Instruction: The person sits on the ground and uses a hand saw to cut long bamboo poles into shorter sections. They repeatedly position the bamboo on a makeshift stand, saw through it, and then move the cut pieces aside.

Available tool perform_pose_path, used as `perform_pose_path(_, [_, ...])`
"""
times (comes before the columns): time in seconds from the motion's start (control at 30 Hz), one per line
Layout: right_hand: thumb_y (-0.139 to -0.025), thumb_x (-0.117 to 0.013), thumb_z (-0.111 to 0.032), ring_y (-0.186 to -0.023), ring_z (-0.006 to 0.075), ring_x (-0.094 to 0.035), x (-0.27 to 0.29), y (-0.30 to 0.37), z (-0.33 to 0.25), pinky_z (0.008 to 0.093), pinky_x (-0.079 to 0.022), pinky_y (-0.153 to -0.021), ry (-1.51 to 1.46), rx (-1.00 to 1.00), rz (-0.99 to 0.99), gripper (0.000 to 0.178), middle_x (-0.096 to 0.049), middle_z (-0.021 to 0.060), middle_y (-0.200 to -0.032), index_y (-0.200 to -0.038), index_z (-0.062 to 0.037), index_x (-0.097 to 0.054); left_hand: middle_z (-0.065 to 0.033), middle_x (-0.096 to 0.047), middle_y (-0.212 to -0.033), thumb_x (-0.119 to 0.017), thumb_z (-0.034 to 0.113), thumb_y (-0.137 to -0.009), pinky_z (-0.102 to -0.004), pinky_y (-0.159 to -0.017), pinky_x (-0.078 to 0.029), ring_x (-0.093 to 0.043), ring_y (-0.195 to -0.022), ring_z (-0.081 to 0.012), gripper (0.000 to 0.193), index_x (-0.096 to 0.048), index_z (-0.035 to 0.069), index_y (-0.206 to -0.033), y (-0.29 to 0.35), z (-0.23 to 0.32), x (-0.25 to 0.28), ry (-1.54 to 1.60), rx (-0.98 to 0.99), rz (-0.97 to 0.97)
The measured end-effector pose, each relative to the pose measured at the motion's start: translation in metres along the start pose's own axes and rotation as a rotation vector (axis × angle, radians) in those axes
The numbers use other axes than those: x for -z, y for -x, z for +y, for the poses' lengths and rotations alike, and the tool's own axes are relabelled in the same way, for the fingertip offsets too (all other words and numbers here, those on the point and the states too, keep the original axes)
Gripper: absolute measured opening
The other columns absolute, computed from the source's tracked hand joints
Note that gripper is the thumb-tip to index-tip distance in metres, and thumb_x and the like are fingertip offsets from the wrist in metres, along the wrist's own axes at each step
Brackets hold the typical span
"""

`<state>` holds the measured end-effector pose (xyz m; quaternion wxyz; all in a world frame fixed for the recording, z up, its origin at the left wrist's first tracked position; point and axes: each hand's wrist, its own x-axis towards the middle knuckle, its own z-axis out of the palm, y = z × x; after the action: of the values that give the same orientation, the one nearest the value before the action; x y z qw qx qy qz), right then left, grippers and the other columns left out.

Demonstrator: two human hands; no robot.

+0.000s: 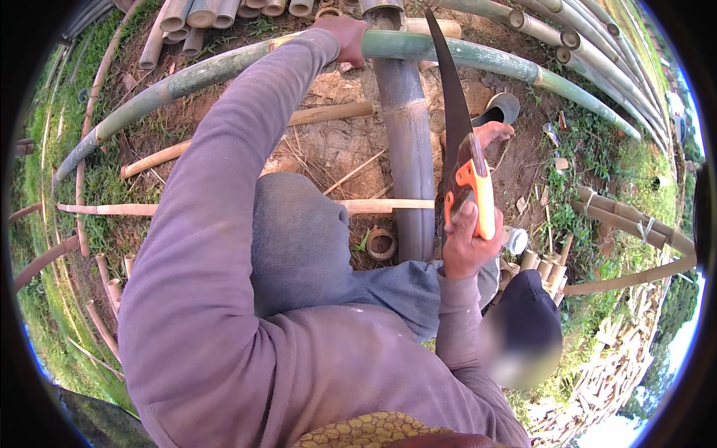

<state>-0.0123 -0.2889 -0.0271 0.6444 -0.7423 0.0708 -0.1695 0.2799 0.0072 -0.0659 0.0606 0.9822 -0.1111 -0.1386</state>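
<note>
My left hand [345, 39] is closed round a long green bamboo pole [478, 54] that lies crosswise at the far side. A thick, dark bamboo length [407, 127] runs from under this pole toward me. My right hand [472, 243] grips the orange handle of a handsaw [455, 97] in front of my body. Its dark, curved blade points away from me, and the tip passes over the green pole in the picture. Whether blade and pole touch, I cannot tell. Just right of the blade are a bare foot [493, 134] and a dark sandal [502, 109].
Bamboo poles [567, 37] lie stacked at far right, and cut bamboo ends [202, 15] at far left. A short bamboo ring [381, 244] sits by the dark length. Close to my right arm is another person's dark cap [529, 306]. Bamboo offcuts [605, 358] cover the ground at right.
</note>
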Motion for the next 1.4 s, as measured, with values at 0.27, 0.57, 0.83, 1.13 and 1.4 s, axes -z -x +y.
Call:
perform_pose_path(0.27, [-0.1,-0.073,-0.017,-0.076,0.0106,-0.064,-0.056,-0.094,0.018,0.0267,-0.052,-0.069,0.283,0.181,-0.054,0.022,-0.07,0.0067,-0.085,-0.104,0.0029,-0.066,-0.0138,-0.076,-0.114,-0.083,0.036,-0.069,-0.0477,-0.095,-0.057,-0.073,-0.107,-0.0327,0.062,-0.069,0.016,-0.126,0.007,0.003,-0.01,0.043,-0.025,-0.029])
perform_pose_path(0.57, [-0.102,-0.068,-0.011,-0.071,0.0102,-0.063,-0.008,-0.037,0.048,0.0258,-0.052,-0.066,0.221,0.157,-0.013,0.019,-0.065,0.0039,-0.08,-0.111,0.0049,-0.061,-0.0135,-0.075,-0.106,-0.082,0.028,-0.066,-0.0456,-0.09,-0.057,-0.071,-0.104,-0.0326,0.061,-0.066,0.009,-0.122,-0.01,0.001,0.001,0.074,-0.029,-0.069])
perform_pose_path(0.83, [-0.1,-0.072,-0.014,-0.069,0.0126,-0.063,-0.056,-0.104,0.059,0.0295,-0.051,-0.063,0.199,0.288,-0.027,0.019,-0.069,0.0082,-0.087,-0.102,0.0022,-0.064,-0.0176,-0.074,-0.109,-0.081,0.024,-0.063,-0.0458,-0.091,-0.056,-0.071,-0.105,-0.0342,0.058,-0.07,0.006,-0.117,-0.014,-0.017,0.011,0.134,-0.068,-0.067])
perform_pose_path(1.13, [-0.103,-0.069,-0.013,-0.061,0.0062,-0.057,-0.019,-0.05,0.052,0.0238,-0.048,-0.058,0.211,0.171,-0.018,0.017,-0.062,0.0022,-0.076,-0.107,0.0013,-0.061,-0.0179,-0.075,-0.104,-0.082,0.024,-0.058,-0.043,-0.087,-0.056,-0.072,-0.096,-0.0319,0.068,-0.07,0.005,-0.123,-0.017,-0.006,-0.005,0.273,-0.124,-0.171])
perform_pose_path(1.4, [-0.104,-0.066,-0.019,-0.073,0.007,-0.061,-0.065,-0.108,0.011,0.021,-0.049,-0.059,-0.006,0.099,-0.144,0.04,-0.065,0.0059,-0.104,-0.137,0.0021,-0.055,-0.0189,-0.074,-0.108,-0.085,0.033,-0.06,-0.0436,-0.09,-0.057,-0.071,-0.105,-0.0332,0.079,-0.062,0.005,-0.13,-0.014,-0.019,0.012,0.394,-0.131,-0.273])
